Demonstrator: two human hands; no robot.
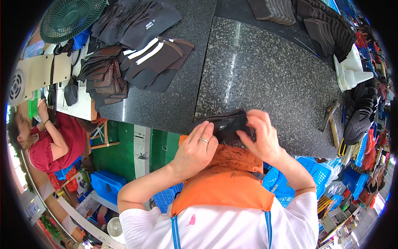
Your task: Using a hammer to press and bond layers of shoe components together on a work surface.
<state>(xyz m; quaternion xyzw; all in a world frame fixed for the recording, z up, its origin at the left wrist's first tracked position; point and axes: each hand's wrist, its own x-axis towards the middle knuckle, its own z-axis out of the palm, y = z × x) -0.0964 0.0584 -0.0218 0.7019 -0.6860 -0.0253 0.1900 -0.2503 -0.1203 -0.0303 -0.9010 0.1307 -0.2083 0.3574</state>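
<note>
A folded black shoe-upper piece [230, 125] lies at the front edge of the stone worktop, between my hands. My left hand [198, 143], with a ring on one finger, rests flat on its left end, fingers stretched out side by side; the thumb is hidden. At the right end, my right hand [262, 135] has its fingers bent around the edge of the piece, thumb and fingertips closing on it. Small pale marking shows on the dark surface. Below both hands is my orange apron [224, 189], smudged dark near the top.
Stacks of dark cut pieces [139, 25] and brown pieces [105, 76] lie at the left, with white-striped pieces [159, 54] beside them. More stacks [321, 25] stand far right. A wooden-handled hammer [333, 120] lies right. A co-worker in red [62, 141] sits left.
</note>
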